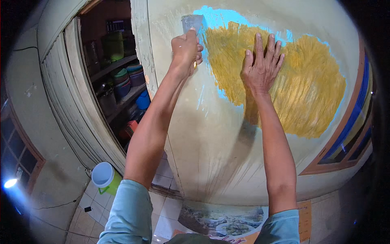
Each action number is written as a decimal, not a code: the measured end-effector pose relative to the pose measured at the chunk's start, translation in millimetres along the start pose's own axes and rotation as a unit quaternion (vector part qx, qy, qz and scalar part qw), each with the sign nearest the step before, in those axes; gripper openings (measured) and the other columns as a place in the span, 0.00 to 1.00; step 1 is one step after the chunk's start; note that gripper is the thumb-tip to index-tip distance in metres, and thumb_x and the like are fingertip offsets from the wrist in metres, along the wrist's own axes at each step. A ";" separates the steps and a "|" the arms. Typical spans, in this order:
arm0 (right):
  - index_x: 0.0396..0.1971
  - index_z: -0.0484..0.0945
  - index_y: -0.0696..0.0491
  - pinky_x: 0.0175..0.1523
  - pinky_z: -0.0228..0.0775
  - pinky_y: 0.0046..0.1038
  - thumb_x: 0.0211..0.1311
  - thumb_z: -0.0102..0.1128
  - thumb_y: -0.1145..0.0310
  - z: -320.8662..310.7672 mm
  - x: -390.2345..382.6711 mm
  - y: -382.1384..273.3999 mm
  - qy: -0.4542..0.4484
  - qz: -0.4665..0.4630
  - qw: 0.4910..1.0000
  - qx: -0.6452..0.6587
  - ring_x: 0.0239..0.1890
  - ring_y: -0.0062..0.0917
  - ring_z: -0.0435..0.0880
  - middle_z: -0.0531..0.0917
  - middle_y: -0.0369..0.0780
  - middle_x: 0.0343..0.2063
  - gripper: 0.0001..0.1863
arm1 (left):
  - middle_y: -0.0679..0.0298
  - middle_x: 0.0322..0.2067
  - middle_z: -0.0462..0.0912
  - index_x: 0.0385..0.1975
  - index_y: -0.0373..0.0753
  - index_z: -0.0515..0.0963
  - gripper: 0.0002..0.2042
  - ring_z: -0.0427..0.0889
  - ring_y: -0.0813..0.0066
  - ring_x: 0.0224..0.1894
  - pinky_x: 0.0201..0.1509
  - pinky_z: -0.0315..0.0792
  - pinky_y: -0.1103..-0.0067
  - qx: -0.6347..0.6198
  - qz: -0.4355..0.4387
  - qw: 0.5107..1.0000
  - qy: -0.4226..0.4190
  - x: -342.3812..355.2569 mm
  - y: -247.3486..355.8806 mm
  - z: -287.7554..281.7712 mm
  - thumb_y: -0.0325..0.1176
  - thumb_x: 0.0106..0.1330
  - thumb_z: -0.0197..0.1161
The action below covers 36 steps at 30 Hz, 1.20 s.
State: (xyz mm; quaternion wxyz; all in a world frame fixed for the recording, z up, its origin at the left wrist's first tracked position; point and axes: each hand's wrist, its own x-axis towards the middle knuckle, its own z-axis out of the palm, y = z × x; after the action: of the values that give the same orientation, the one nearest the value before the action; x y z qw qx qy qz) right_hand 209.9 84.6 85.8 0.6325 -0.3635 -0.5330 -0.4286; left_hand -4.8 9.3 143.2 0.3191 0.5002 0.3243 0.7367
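Note:
My left hand (186,51) is closed round the handle of a scraper (192,22) with a wide grey metal blade. The blade lies against the wall (195,134) at the upper left edge of a bright blue strip (225,15). Beside that strip spreads a large yellow-brown patch (308,89) with a streaky surface, edged in blue along much of its outline. My right hand (263,65) rests flat on the patch, fingers spread and holding nothing. Most of the scraper's handle is hidden in my left fist.
Left of the wall, an open doorway shows shelves with stacked tubs (121,79) and a blue bucket (143,100). A green bucket (106,177) stands on the tiled floor. A wood-framed window (345,150) borders the wall at right. A lamp (10,183) shines at far left; a printed sheet (221,219) lies below.

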 end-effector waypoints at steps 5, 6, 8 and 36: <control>0.77 0.68 0.37 0.81 0.41 0.61 0.77 0.51 0.51 -1.0 -3.6 9.5 -0.004 0.003 1.000 -0.002 0.82 0.50 0.53 0.61 0.45 0.79 0.31 | 0.65 0.16 0.71 0.23 0.40 0.68 0.23 0.63 0.79 0.11 0.14 0.57 0.76 0.025 -0.060 0.998 0.020 -42.2 -52.7 3.9 0.49 0.79 0.56; 0.77 0.68 0.37 0.80 0.42 0.61 0.78 0.51 0.51 -1.1 -3.6 8.4 -0.004 0.002 1.000 -0.002 0.82 0.50 0.53 0.61 0.46 0.79 0.31 | 0.65 0.16 0.70 0.22 0.40 0.69 0.23 0.63 0.79 0.11 0.13 0.56 0.76 0.011 -0.052 0.999 -0.002 -46.3 -58.2 -1.6 0.48 0.79 0.56; 0.77 0.68 0.37 0.80 0.42 0.61 0.78 0.51 0.50 0.4 -3.2 6.2 -0.004 -0.001 1.000 0.001 0.82 0.50 0.53 0.61 0.46 0.80 0.30 | 0.67 0.16 0.69 0.25 0.41 0.69 0.21 0.62 0.80 0.12 0.14 0.57 0.77 0.001 -0.038 0.999 -0.005 -38.2 -41.5 2.9 0.49 0.79 0.57; 0.76 0.69 0.38 0.80 0.43 0.61 0.75 0.54 0.52 1.8 -4.4 3.2 0.009 -0.001 1.000 0.005 0.81 0.50 0.55 0.63 0.46 0.79 0.31 | 0.69 0.18 0.67 0.29 0.40 0.69 0.19 0.60 0.81 0.13 0.16 0.55 0.77 0.012 -0.019 1.000 -0.012 -15.4 -14.1 8.6 0.48 0.78 0.59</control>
State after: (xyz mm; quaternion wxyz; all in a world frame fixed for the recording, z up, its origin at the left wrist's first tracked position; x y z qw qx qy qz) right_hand 212.0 88.1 81.8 0.6385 -0.3560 -0.5298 -0.4300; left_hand 9.9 6.7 126.2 0.3311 0.5066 0.3390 0.7203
